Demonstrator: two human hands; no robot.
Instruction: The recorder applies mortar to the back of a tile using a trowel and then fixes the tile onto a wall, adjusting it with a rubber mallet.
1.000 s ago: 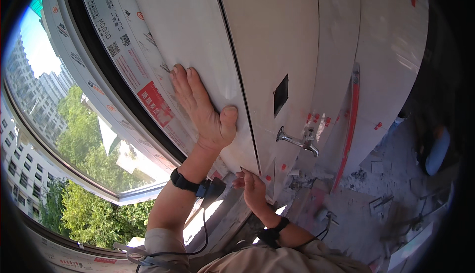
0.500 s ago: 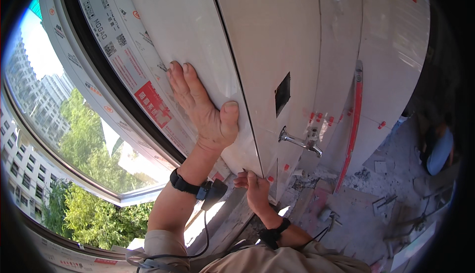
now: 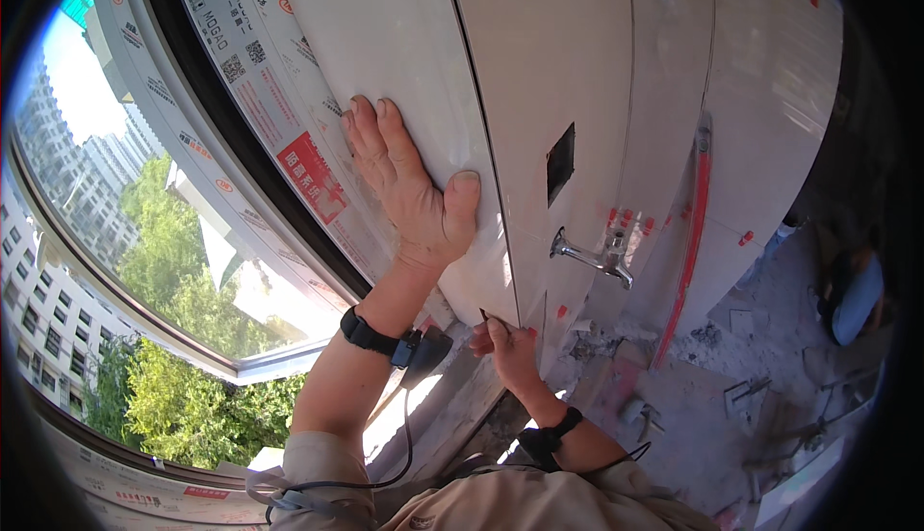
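Note:
My left hand lies flat on a narrow pale tile, its fingers stretched up toward the window frame and its thumb out to the right. Low down, at the bottom end of that tile, my right hand is closed, thumb against curled fingers. A thin dark tip shows by the right thumb, too small to name. A dark upright gap parts the narrow tile from the wider wall tile on its right. That wall tile has a dark cut-out, with a chrome tap below it.
A window frame in printed film runs along the left, beside an open sash. A long red bar leans on the wall near red tile clips. Rubble and tools lie on the floor; another person is at the far right.
The whole view has shifted slightly, so the wall and window sit a little further right. My left hand stays flat on the tile, and my right hand stays closed at its lower end.

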